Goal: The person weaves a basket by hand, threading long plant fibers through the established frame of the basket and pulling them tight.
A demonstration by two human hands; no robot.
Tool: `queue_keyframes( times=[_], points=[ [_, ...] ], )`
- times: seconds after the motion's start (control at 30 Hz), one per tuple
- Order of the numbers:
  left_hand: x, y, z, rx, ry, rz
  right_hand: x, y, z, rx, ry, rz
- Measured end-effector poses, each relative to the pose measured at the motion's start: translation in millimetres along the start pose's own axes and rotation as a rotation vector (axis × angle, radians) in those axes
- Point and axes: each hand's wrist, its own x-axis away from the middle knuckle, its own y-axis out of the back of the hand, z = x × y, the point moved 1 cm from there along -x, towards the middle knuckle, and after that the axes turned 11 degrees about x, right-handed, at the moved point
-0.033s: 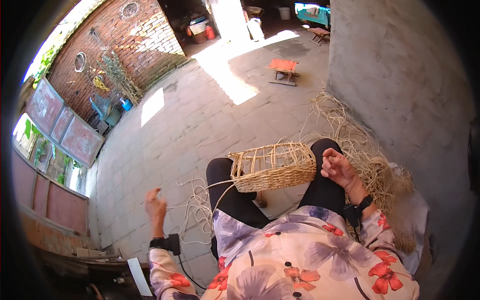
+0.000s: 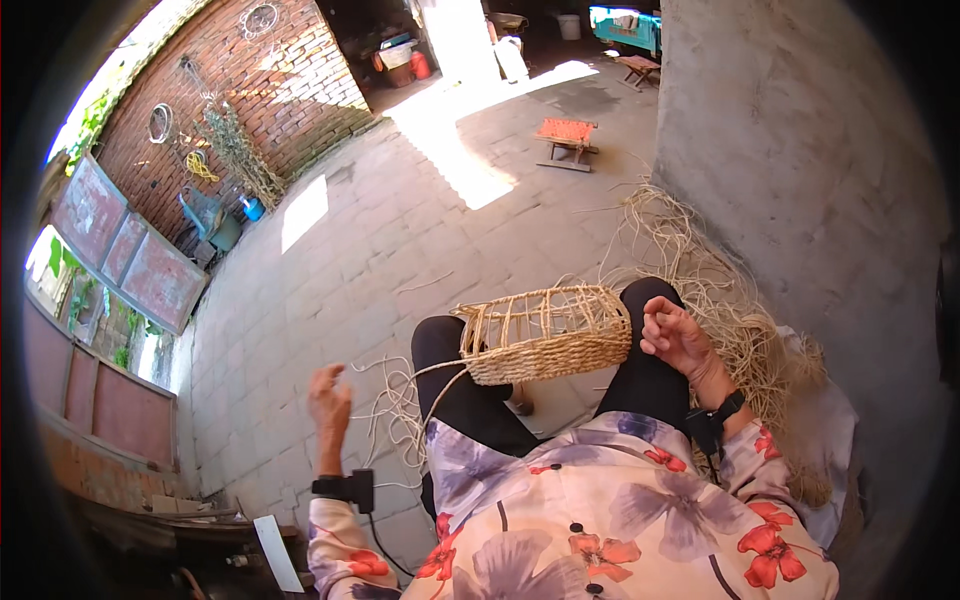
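Note:
A partly woven straw-coloured basket point(image 2: 545, 360) lies on its side across my two knees, with a tight weave nearest me and open upright strands beyond. Loose cord ends point(image 2: 400, 400) trail from its left side and hang by my left knee. To the left of these cords, my left hand point(image 2: 330, 405) is raised with loosely bent fingers and nothing visible in it. Just above my right knee, beside the basket's right end but apart from it, my right hand point(image 2: 680, 340) has its palm turned up. Its fingers are half curled and slightly apart, holding nothing visible.
A large heap of loose straw cord point(image 2: 740, 330) lies on the floor to my right, against the grey wall point(image 2: 800, 150). Farther off stands a low folding stool point(image 2: 567, 140) with an orange seat. Dark clutter with a white strip point(image 2: 277, 553) is at the lower left.
My left hand has moved a little to the right, closer to the hanging cords. My right hand and the basket look almost unchanged.

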Motion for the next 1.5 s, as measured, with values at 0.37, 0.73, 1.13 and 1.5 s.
queue_keyframes(
  times=[0.37,0.73,1.13,1.5],
  points=[
    [7.0,-78.0,-201.5,0.229,-0.552,0.217,-2.4,-5.7,-2.0,-0.023,0.040,0.014],
    [0.7,-20.4,46.8,0.387,0.637,-0.325,-3.9,-4.2,-4.8,0.008,0.032,-0.001],
    [29.2,-75.6,-175.5,0.600,0.157,0.395,-34.9,-102.3,6.9,1.233,0.142,-0.011],
    [23.5,-74.9,-169.8,0.733,0.153,0.483,-51.6,-131.1,-14.1,1.716,0.516,0.012]
  ],
)
